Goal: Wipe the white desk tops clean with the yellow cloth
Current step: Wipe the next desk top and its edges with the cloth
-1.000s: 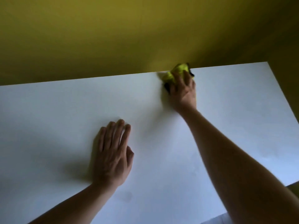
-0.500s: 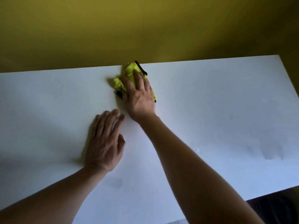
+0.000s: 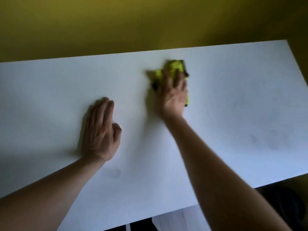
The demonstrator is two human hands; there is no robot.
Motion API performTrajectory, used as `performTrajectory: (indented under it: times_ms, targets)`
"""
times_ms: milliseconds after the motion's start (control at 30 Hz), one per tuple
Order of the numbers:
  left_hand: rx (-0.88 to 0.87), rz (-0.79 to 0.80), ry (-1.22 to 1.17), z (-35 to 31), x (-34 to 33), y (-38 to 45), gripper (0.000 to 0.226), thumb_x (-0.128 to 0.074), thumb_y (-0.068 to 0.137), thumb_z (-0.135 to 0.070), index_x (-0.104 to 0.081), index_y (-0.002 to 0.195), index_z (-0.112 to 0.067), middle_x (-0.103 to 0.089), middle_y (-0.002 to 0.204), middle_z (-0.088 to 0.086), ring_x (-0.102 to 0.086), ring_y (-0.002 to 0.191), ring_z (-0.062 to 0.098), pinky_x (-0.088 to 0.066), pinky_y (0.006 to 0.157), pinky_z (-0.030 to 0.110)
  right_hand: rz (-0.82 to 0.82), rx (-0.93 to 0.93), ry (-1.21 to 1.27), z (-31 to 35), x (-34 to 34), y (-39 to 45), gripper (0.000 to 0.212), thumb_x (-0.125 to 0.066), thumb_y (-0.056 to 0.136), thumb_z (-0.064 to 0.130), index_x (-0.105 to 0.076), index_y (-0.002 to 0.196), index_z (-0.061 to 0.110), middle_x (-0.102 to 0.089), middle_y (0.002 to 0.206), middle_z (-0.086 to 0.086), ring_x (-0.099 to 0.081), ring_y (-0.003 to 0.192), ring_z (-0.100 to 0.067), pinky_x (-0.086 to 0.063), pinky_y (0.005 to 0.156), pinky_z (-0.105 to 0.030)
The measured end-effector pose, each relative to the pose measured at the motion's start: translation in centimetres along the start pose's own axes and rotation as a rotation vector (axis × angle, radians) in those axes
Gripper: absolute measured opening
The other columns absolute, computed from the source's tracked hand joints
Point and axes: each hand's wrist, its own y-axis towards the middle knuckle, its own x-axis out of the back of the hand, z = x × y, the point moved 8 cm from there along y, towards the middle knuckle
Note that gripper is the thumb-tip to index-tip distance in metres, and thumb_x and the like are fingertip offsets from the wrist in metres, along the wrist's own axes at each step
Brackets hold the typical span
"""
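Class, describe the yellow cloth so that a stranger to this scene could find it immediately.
Start at the white desk top below the yellow wall. Near its far edge, the right hand presses on the yellow cloth. It is the only bright, crumpled thing there, with dark trim.

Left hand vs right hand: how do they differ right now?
The left hand lies bare on the white desk top, sharp in frame; the right hand presses the yellow cloth and is motion-blurred. The right hand reaches farther toward the wall. Both lie palm down, fingers straight.
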Motion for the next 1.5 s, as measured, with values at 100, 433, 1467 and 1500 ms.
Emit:
performTrajectory:
  times_ms: [100, 433, 1467, 1500]
  targets:
    - [-0.01, 0.015, 0.036, 0.2, -0.2, -0.1, 0.067, -0.04, 0.093, -0.02, -0.036, 0.156, 0.001, -0.033, 0.165, 0.019, -0.031, 0.154, 0.036, -0.022, 0.127, 0.053, 0.04, 0.221, 0.06, 6.3, -2.3, -5.5, 0.052, -0.05, 0.1, 0.043, -0.045, 0.15, 0.031, -0.027, 0.162, -0.017, -0.024, 0.147, -0.039, -0.018, 0.122, -0.044]
    - [-0.018, 0.0, 0.05, 0.3, -0.6, 0.1, 0.065, -0.036, 0.095, -0.02, -0.035, 0.157, 0.0, -0.032, 0.165, 0.02, -0.029, 0.154, 0.037, -0.016, 0.129, 0.049, -0.073, -0.132, 0.006, -10.8, 5.1, -0.1, 0.053, -0.048, 0.1, 0.045, -0.04, 0.151, 0.034, -0.023, 0.163, -0.013, -0.027, 0.145, -0.038, -0.027, 0.118, -0.044]
    - [-0.05, -0.014, -0.022, 0.5, -0.5, -0.1, 0.064, -0.032, 0.095, -0.02, -0.037, 0.155, -0.001, -0.032, 0.165, 0.02, -0.027, 0.154, 0.038, -0.015, 0.128, 0.048, -0.053, 0.191, 0.125, 4.7, -0.8, -20.4, 0.051, -0.058, 0.095, 0.038, -0.055, 0.143, 0.024, -0.038, 0.156, -0.021, -0.032, 0.144, -0.04, -0.022, 0.121, -0.048]
    - [-0.053, -0.012, -0.024, 0.5, -0.5, -0.1, 0.064, -0.031, 0.094, -0.021, -0.038, 0.155, -0.001, -0.032, 0.165, 0.02, -0.028, 0.153, 0.038, -0.016, 0.128, 0.048, -0.044, 0.234, 0.136, 5.1, -1.0, -20.8, 0.049, -0.058, 0.095, 0.039, -0.057, 0.142, 0.024, -0.039, 0.155, -0.02, -0.032, 0.145, -0.038, -0.023, 0.121, -0.048]
